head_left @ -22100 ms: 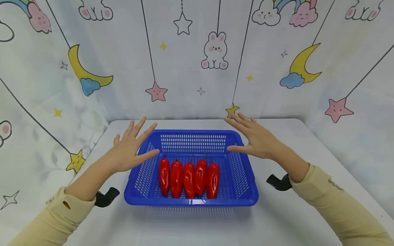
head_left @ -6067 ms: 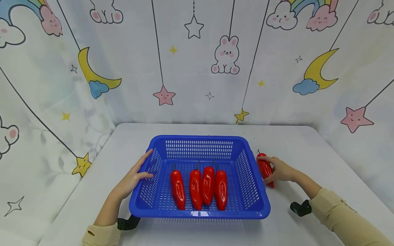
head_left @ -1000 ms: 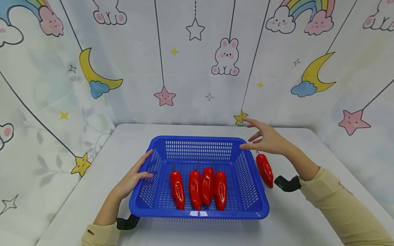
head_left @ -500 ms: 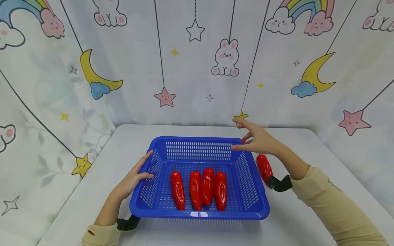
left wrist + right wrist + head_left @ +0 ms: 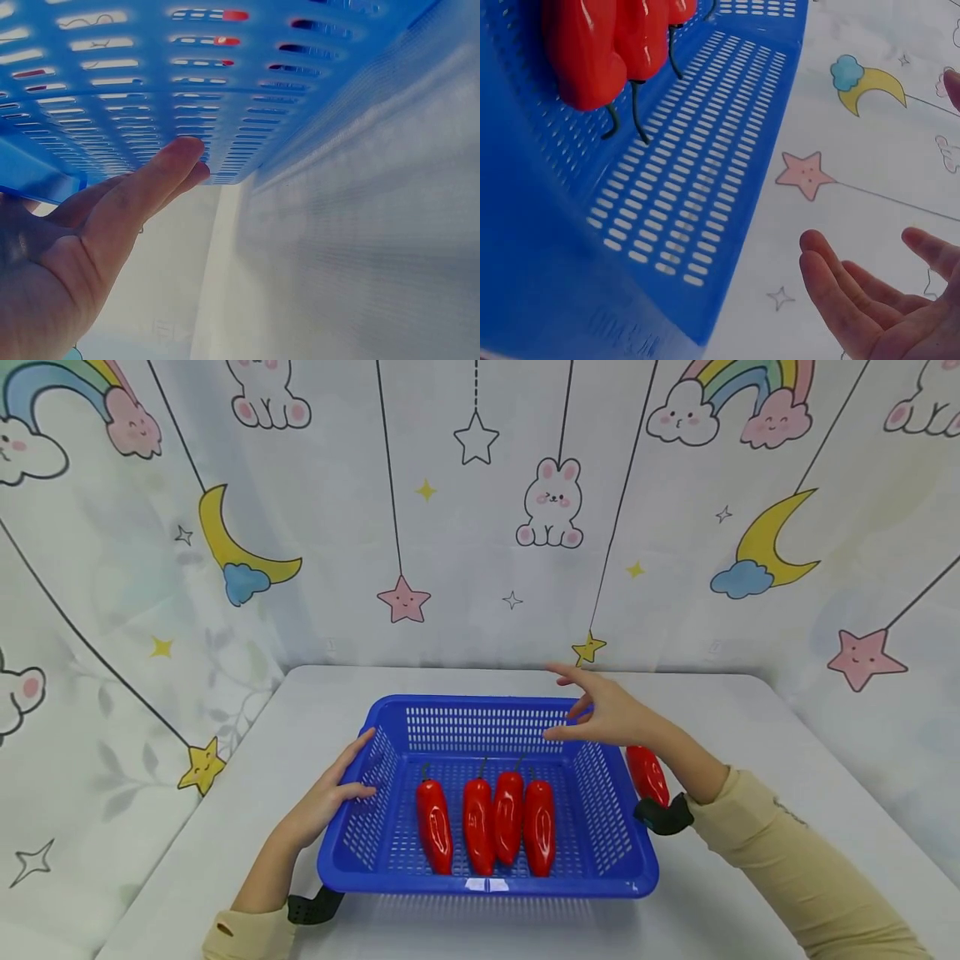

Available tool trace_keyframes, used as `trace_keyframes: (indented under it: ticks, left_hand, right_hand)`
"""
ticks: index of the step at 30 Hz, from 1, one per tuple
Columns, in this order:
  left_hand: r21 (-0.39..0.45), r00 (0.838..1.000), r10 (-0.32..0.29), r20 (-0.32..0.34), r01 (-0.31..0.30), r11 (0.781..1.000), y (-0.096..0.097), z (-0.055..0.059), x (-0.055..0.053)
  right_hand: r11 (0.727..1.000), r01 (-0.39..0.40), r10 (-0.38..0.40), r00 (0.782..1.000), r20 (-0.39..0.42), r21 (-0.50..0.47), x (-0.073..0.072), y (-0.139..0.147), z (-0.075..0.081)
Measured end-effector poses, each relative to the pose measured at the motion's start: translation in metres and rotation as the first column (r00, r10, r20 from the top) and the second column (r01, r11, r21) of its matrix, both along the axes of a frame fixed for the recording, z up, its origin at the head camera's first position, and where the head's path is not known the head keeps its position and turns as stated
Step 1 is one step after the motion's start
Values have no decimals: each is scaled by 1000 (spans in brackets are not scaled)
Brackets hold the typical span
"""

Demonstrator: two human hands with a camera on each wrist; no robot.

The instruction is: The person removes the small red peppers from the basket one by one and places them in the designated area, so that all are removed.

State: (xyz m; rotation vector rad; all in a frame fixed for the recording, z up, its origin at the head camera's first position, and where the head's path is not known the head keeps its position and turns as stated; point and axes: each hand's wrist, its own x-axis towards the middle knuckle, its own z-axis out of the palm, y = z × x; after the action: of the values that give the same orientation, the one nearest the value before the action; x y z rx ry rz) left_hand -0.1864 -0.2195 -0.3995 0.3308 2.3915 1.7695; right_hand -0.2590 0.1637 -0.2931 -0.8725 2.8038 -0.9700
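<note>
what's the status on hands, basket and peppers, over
Left hand against basket. Right hand empty, near its back right corner. Four peppers inside. Fifth pepper outside right, partly hidden behind right wrist.

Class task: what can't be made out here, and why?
Head view: outside pepper, stem hidden by right hand, tip by black wrist device.
Right wrist view: inside peppers, stemless ends cut off by the top edge.
Left wrist view: most of those peppers, hidden by the basket wall.

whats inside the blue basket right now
Four red peppers lie in the blue basket, the leftmost slightly apart from the other three. What is directly beneath them is covered.
</note>
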Motion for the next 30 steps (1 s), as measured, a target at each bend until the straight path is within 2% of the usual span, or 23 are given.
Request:
trace_keyframes:
  ticks: [20,25,30]
  left_hand:
    - [1,1000,-5,-1,5,1000,-2,-1,0]
    - [5,1000,-9,-1,9,1000,-2,0,-1]
    - [8,1000,-11,4,11,1000,-1,-1,-1]
  right_hand:
    - [996,-81,82,997,-15,20,-1,-33,5]
    - [993,-119,118,993,6,24,-1,-43,4]
    - [992,-122,122,992,21,19,-1,-50,0]
